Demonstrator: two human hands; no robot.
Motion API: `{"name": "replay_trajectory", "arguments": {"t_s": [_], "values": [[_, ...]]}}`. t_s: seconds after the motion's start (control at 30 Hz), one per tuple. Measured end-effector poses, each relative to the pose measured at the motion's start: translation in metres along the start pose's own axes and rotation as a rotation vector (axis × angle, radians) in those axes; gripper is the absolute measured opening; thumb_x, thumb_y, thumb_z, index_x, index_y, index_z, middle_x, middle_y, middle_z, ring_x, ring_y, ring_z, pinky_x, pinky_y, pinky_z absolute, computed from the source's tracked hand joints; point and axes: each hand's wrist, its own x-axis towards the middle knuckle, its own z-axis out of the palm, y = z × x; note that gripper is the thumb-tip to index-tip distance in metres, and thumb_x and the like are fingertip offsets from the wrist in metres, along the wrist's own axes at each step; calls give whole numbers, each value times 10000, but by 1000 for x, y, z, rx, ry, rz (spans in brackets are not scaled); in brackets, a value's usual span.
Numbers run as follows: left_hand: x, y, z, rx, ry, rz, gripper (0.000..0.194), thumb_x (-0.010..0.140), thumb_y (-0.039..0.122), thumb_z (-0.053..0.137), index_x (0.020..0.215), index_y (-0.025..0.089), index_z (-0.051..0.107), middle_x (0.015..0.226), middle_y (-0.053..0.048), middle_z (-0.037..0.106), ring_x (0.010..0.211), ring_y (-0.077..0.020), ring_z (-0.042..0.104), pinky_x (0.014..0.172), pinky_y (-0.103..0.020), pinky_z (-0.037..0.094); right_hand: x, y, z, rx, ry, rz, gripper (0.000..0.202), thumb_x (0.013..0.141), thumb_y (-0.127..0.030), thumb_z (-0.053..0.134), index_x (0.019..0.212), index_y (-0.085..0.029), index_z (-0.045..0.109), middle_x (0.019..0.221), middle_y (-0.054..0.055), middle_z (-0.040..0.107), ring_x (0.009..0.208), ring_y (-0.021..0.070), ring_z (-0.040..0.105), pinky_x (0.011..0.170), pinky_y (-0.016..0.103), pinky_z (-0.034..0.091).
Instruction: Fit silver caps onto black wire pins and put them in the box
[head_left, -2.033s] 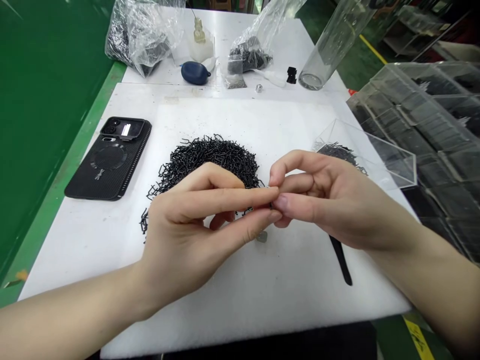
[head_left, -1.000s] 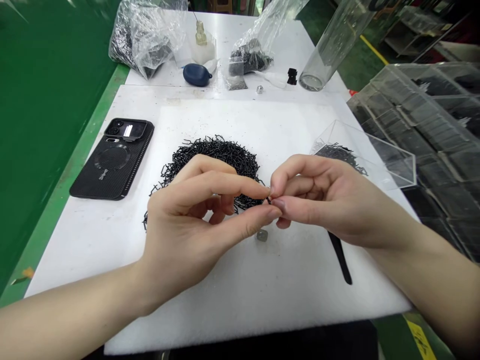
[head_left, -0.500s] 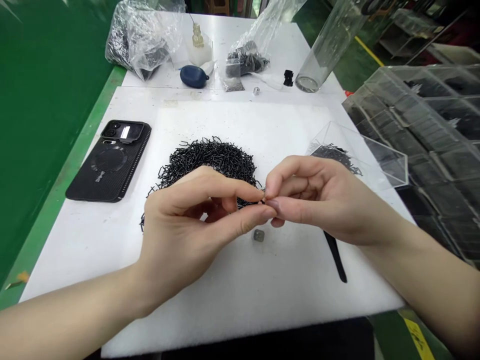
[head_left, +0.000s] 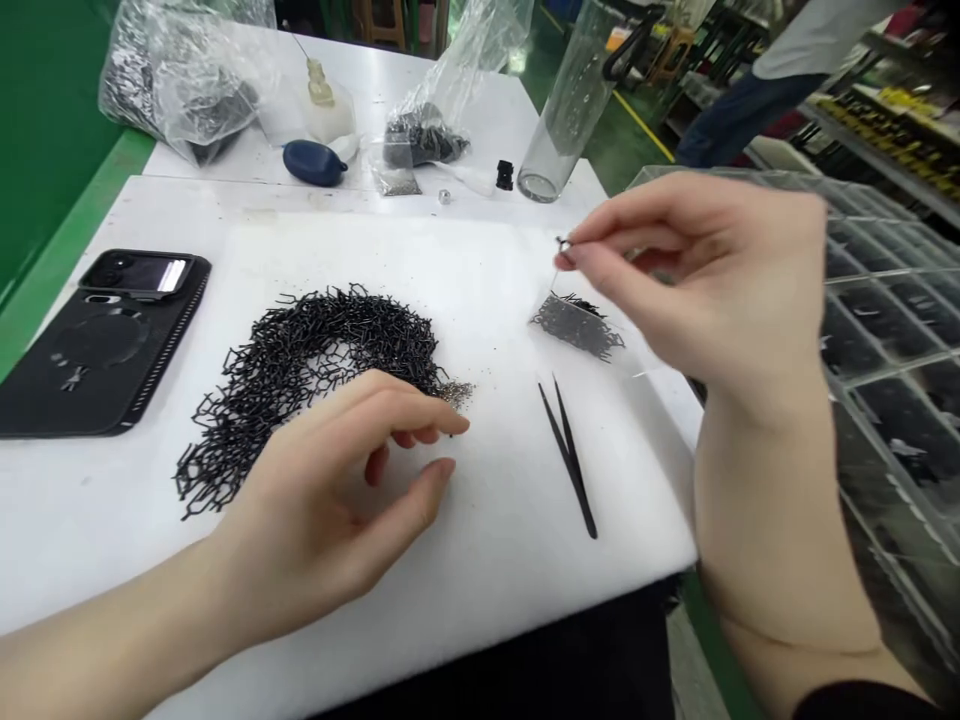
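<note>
My left hand (head_left: 345, 490) hovers over the white board (head_left: 487, 560), thumb and forefinger apart with nothing between them. It partly hides a curved heap of small black bent pieces (head_left: 255, 400). Up at the right, my right hand (head_left: 697, 270) pinches a small black piece (head_left: 562, 243) between thumb and fingertips. Below those fingertips, a clear tray (head_left: 551, 292) holds more black pieces (head_left: 577, 325); my right hand hides part of it. Black tweezers (head_left: 571, 460) lie between the hands, tips pointing away. Tiny metallic grains (head_left: 456, 393) are scattered at the heap's right end.
A black phone (head_left: 105, 340) lies at the left. Behind the board are a plastic bag (head_left: 187, 90), a blue bulb (head_left: 311, 162), a bagged dark lump (head_left: 424, 135) and a clear cylinder (head_left: 562, 110). Clear compartment boxes (head_left: 885, 300) stand at the right; a person's leg (head_left: 739, 110) shows beyond.
My hands have parted. My right hand has moved up and right with a small black piece, while my left hand's fingers have opened. The view has turned rightward, and the tweezers are now fully visible.
</note>
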Motion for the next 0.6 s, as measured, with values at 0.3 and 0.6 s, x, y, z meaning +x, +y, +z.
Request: {"name": "replay_trajectory", "arguments": {"t_s": [0.3, 0.6], "values": [[-5, -3, 6, 178, -182, 13, 282, 1152, 161, 575, 1307, 287, 773, 1235, -30, 761, 1034, -143, 756, 903, -257, 628, 13, 37, -35, -297, -308, 191, 118, 942, -287, 808, 952, -257, 922, 902, 64, 873, 808, 249, 785, 877, 443, 636], [-1, -9, 3, 173, -207, 16, 238, 1137, 146, 621, 1241, 276, 791, 1188, -22, 775, 965, -115, 757, 833, -216, 615, 2, -1, -47, -190, -348, 280, 265, 1032, -494, 729, 1066, -278, 879, 864, 77, 862, 758, 265, 722, 679, 436, 503]]}}
